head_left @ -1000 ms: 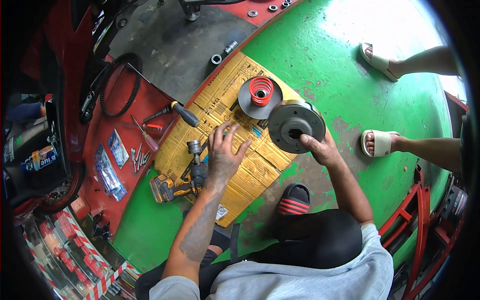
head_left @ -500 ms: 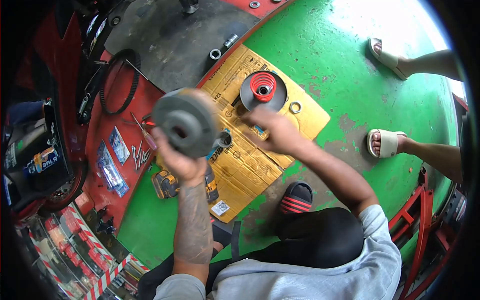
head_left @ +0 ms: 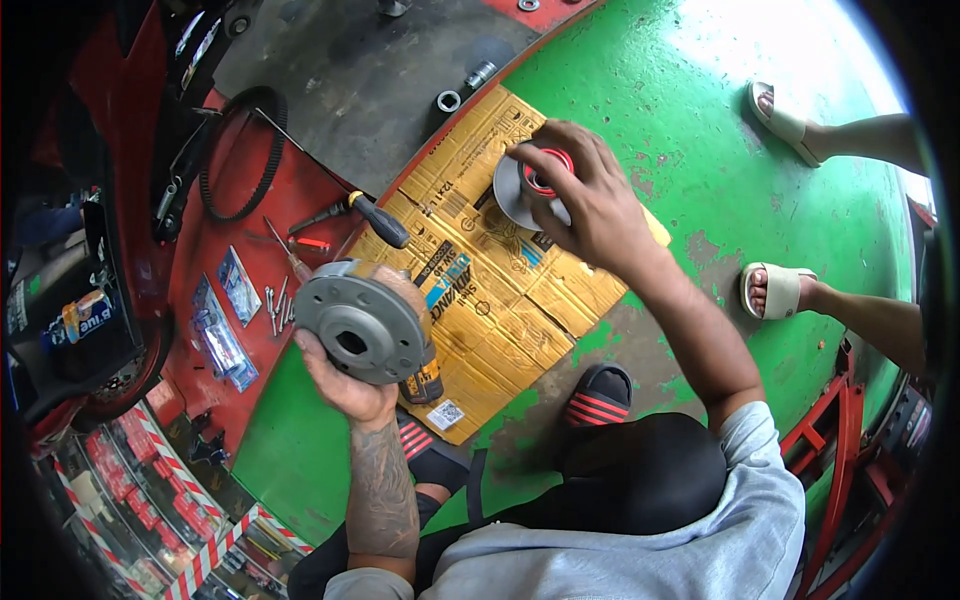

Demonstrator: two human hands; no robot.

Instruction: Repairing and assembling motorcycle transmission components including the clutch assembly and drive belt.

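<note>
My left hand (head_left: 345, 388) holds a grey round scooter clutch (head_left: 385, 325) from below, its plate face up with a central hole and several smaller holes. Tan lining shows along the clutch's far edge. On the flattened cardboard (head_left: 520, 340), a grey pulley disc (head_left: 508, 195) carries a red coil spring (head_left: 562, 158). My right hand (head_left: 600, 205) reaches over them, its thumb and fingers curled around the spring and hiding much of it. Partly behind the clutch lies a yellow-and-black power tool (head_left: 425, 380).
A black-and-yellow screwdriver (head_left: 380, 222) lies by the cardboard's left edge. Small wrenches (head_left: 278, 305), blister packs (head_left: 222, 335) and a black belt (head_left: 270, 165) rest on the red surface at left. Sockets (head_left: 448, 101) sit on the dark mat. Another person's sandalled foot (head_left: 775, 290) is at right.
The clutch has moved slightly down and tilted, showing its plate face more fully. My right hand has moved up from beside the pulley onto the red spring. The screwdriver has come into sight.
</note>
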